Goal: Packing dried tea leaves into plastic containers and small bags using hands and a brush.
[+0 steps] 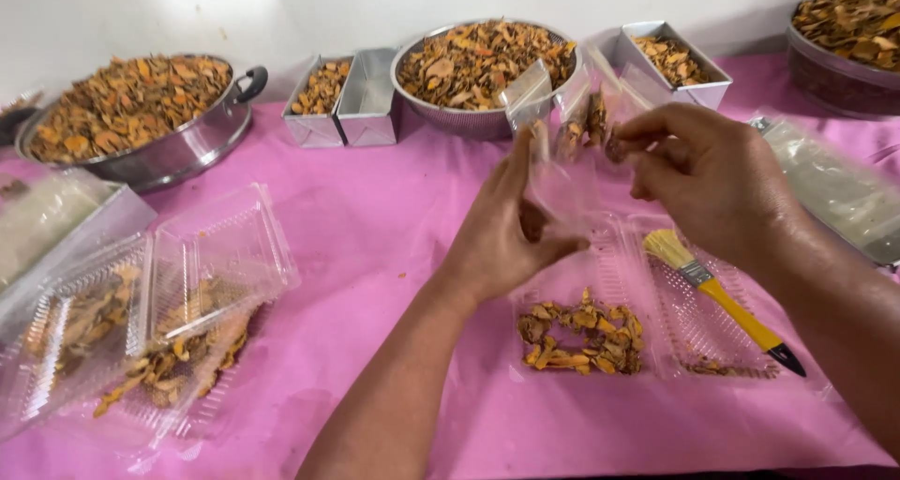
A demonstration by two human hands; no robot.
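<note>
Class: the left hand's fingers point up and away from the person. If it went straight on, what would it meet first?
Probably the clear plastic bag that the left hand already touches; beyond it, the round metal bowl, though depth is unclear.

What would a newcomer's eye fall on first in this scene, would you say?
Probably the bright pink tablecloth, then the left hand and right hand holding a small clear bag at centre. Next, the orange-brown dried slices heaped in a metal colander at the back, and the yellow-handled brush in an open clear tray.
</note>
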